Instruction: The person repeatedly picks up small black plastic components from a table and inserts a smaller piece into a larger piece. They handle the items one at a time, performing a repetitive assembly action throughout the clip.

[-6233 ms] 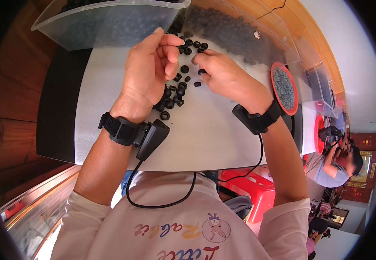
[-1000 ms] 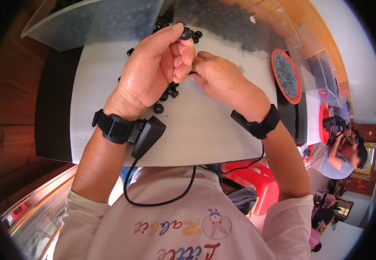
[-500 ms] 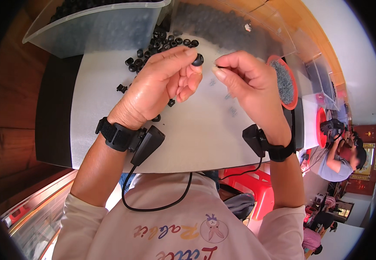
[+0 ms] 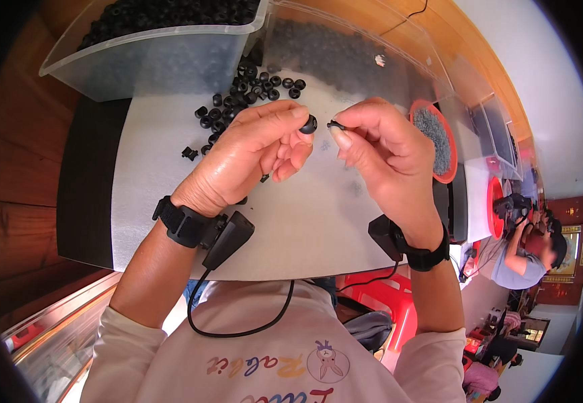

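Observation:
My left hand [image 4: 247, 144] pinches a round black hollow plastic piece [image 4: 310, 125] between thumb and forefinger, a slot showing in its side. Facing it, a short gap away, my right hand [image 4: 392, 148] grips a small stepped black plastic piece [image 4: 334, 125] in its fingertips. Both pieces are held above the white tabletop [image 4: 291, 221]. More round black pieces [image 4: 241, 91] lie loose beyond my left hand. Another stepped black piece [image 4: 190, 154] rests left of that hand. Tiny grey bits, possibly springs, lie on the table between my hands, partly hidden.
A translucent bin [image 4: 163, 60] full of round black pieces stands at the far left. Behind my hands, a clear bin [image 4: 352, 54] holds more dark pieces. An orange-red bowl [image 4: 450, 171] of small grey bits sits at the right. Other people are in the room beyond.
My hands have come lower in the picture, with the right hand turned so its black piece now shows plainly, pointing at the round one. Both grips stay closed.

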The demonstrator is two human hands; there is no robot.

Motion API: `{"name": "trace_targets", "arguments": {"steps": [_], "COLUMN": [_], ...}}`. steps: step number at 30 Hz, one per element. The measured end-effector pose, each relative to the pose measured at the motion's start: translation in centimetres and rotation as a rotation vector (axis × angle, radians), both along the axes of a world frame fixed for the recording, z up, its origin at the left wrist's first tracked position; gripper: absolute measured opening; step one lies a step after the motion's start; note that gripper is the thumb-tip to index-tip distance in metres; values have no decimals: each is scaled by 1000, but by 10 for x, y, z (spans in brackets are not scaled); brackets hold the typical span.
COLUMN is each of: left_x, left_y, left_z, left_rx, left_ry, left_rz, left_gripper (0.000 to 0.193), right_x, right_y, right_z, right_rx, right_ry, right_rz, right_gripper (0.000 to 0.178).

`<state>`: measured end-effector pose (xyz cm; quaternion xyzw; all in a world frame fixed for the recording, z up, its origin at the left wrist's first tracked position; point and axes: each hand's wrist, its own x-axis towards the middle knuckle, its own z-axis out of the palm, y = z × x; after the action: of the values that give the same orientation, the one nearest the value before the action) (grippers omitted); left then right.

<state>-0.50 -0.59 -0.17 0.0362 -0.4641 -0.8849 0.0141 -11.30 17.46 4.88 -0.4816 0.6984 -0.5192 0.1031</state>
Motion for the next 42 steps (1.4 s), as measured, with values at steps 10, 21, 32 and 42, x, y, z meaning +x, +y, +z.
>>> {"name": "trace_targets", "arguments": {"steps": [10, 21, 32, 42], "left_x": [1, 2, 2, 1], "left_y": [2, 4, 6, 8], "left_z": [3, 5, 2, -2], "left_rx": [-42, -47, -108, -148], "left_ry": [3, -12, -12, 3], "left_rz": [-4, -5, 6, 21], "left_gripper": [34, 37, 39, 38], "right_x": [-3, -4, -6, 0], "right_y": [0, -7, -1, -2], "right_z": [1, 5, 10, 12], "right_rx": [48, 13, 114, 100], "right_ry": [141, 342, 368, 487], "right_rz": [83, 99, 107, 117], "right_gripper": [13, 15, 12, 12]}}
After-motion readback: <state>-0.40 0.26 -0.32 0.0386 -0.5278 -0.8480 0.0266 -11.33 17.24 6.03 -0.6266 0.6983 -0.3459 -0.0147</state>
